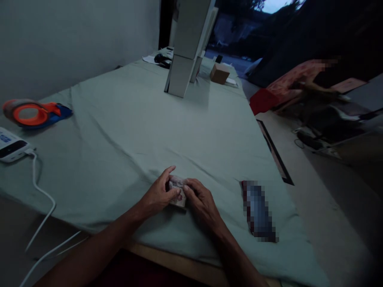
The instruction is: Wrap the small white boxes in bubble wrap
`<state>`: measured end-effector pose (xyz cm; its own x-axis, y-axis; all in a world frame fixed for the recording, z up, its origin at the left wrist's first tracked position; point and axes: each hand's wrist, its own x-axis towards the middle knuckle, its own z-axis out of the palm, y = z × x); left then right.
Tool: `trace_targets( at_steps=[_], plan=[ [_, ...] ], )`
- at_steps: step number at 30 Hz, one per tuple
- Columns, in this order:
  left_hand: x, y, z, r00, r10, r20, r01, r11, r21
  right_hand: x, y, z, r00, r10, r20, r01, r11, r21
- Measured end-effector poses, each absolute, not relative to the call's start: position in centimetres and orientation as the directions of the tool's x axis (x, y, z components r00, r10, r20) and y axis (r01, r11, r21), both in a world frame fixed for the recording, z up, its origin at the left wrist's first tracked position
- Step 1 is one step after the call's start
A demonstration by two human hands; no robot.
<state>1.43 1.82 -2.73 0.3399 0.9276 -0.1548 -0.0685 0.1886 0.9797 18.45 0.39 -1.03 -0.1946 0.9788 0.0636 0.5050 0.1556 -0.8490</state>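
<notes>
Near the front edge of the cloth-covered table, a small pale printed pack (pixel 178 200) with a reddish mark is gripped from both sides. Its exact kind is too dim to tell. My left hand (pixel 158 194) has its thumb across the pack's face, with the index finger stretched out above the top end. On the other side, my right hand (pixel 204 202) curls its fingers and thumb round the upper right edge. Part of the pack is hidden behind my fingers. To the right lies a blurred-out dark item (pixel 259 211) with a red edge, apart from both hands.
An orange and blue tape dispenser (pixel 31 113) and a white device (pixel 13 145) with a white cable (pixel 44 193) are at left. A tall pale panel (pixel 185 52) stands farther back, near a brown box (pixel 220 73). A person (pixel 295 83) is at right.
</notes>
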Motion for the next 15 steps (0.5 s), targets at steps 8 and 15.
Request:
trace_targets(
  at_steps=[8,15],
  plan=[
    [1.4,2.1,-2.4,0.34,0.933,-0.121,0.045,0.112,0.993,17.6,1.5,-1.6,-0.121,0.978,0.17,0.558,0.209,-0.803],
    [1.7,1.8,-2.3,0.265,0.962,-0.068,0.167,0.024,0.986,18.2,0.1,-1.3,-0.272,0.936,0.225,0.583,0.346,-0.735]
  ],
)
